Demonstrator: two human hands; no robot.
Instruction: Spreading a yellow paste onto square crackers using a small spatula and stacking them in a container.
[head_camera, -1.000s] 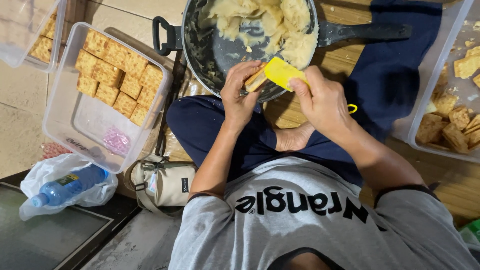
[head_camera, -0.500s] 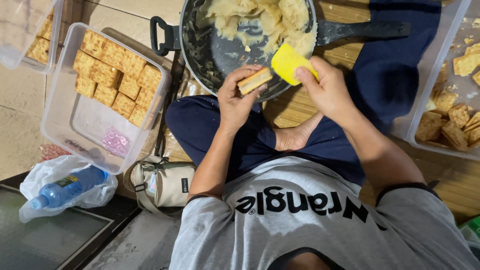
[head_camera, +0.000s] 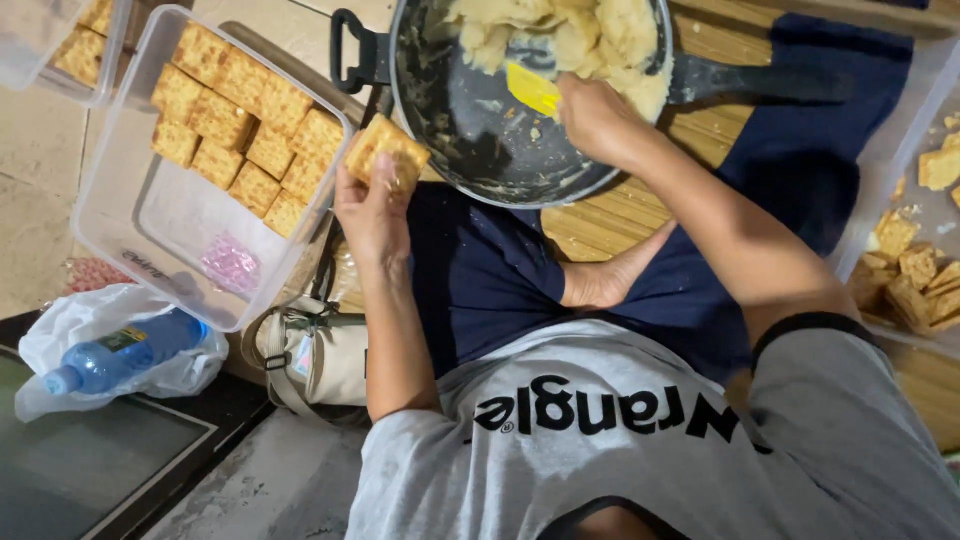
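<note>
The left hand holds a square cracker beside the pan; the right hand dips a yellow scraper into the pale filling.

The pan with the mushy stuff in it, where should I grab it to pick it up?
Grab the long black handle sticking out to the pan's right, and come from that side. The small loop handle opposite suits your other hand; a full pan looks heavy. The right hand is scooping inside with a yellow scraper.

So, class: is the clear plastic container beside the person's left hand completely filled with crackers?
No: in the clear plastic container, the crackers fill only the far part, and the near part shows bare bottom.
</note>
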